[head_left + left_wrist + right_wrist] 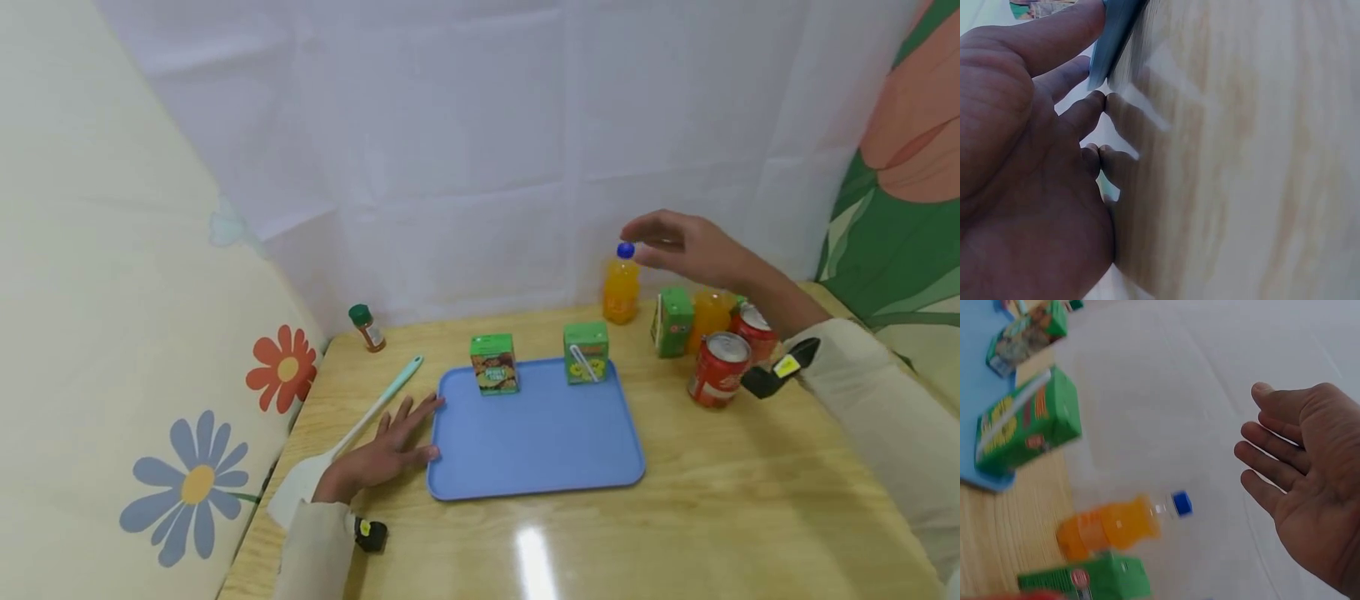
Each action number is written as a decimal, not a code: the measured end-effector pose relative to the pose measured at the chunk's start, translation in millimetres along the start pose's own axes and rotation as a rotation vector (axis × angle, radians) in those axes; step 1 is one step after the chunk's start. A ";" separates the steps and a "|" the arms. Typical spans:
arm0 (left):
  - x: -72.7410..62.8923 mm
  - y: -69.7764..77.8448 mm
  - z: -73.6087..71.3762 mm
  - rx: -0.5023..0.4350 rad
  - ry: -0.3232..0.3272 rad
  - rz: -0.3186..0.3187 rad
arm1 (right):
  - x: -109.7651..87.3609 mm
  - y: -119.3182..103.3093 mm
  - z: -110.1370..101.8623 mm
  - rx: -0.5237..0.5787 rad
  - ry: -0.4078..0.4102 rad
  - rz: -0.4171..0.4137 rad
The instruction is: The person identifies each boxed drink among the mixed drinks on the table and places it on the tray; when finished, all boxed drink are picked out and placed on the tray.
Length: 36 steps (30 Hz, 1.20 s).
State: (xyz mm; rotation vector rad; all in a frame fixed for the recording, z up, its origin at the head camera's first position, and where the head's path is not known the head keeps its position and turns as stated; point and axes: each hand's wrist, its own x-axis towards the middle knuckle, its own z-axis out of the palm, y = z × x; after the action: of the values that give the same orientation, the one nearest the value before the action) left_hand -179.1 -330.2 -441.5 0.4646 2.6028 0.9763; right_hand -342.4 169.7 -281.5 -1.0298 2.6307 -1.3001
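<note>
My left hand (pixel 382 454) rests on the table at the left side of a blue tray (pixel 536 442), its fingers spread and touching the rim. In the left wrist view its fingertips (pixel 1094 103) meet the table beside the tray edge. My right hand (pixel 697 246) is raised at the back right, fingers relaxed and holding nothing. An orange drink bottle with a blue cap (pixel 621 287) stands near it; in the right wrist view a gap shows between bottle (pixel 1110 528) and hand (pixel 1316 469). Two green juice boxes, one at left (pixel 494 367) and one at right (pixel 587 354), stand on the tray's back part.
To the right stand another green juice box (pixel 672 323), a second orange bottle (pixel 708 315) and two red cans, the front one (pixel 718 371) under my right forearm. A white spatula with a mint handle (pixel 382 400) lies at left. A green-capped jar (pixel 367 327) stands at back left.
</note>
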 end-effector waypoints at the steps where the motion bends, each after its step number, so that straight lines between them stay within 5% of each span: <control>1: -0.7 -0.2 -0.2 -0.001 0.000 -0.001 | -3.7 5.0 -6.4 -0.019 0.003 0.005; 9: -2.3 -1.3 1.4 -0.011 0.001 0.000 | -39.2 43.7 -46.3 -0.109 0.019 0.059; 19: -9.4 -2.7 -1.2 -0.005 0.021 0.011 | -65.6 85.6 -69.3 -0.098 0.043 0.165; 29: -16.0 -0.9 2.6 -0.016 0.001 -0.012 | -94.4 150.1 -57.2 -0.026 -0.066 0.258; 36: -15.4 -0.6 2.6 0.000 -0.003 -0.018 | -108.9 167.5 -41.9 0.093 -0.086 0.282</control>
State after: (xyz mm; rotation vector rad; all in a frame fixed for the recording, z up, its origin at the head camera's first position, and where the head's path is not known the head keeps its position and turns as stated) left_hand -164.3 -335.4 -441.0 0.4412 2.6003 0.9691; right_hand -361.7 333.5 -401.7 -0.6562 2.5108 -1.2696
